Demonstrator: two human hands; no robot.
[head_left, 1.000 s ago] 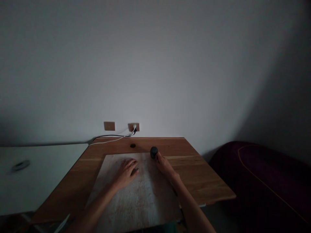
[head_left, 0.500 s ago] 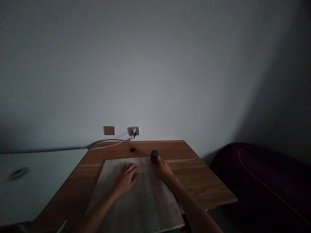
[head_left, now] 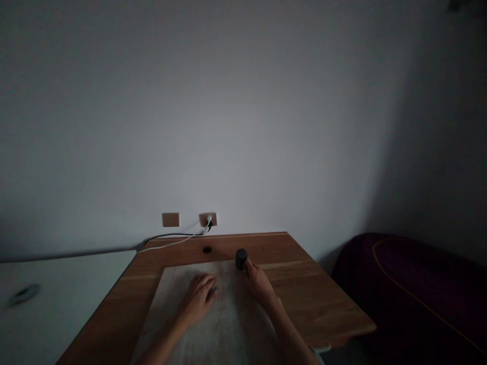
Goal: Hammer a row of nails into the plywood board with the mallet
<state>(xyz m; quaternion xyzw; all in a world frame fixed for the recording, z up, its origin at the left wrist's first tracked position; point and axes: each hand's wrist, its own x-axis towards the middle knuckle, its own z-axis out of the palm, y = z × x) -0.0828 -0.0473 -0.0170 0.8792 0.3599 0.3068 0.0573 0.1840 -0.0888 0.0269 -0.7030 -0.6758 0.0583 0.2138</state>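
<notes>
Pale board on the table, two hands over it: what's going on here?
A person has both bare hands at a pale board lying on a wooden table. The right hand grips a dark blunt object near the board's far edge; whether it touches the board, I can't tell. The left hand is over the board, with something small and greyish beside it, too dim to identify.

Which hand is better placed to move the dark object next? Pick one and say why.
Right, I'd judge: the right hand appears to grip the dark object. The left hand is apart from it, over the board.
</notes>
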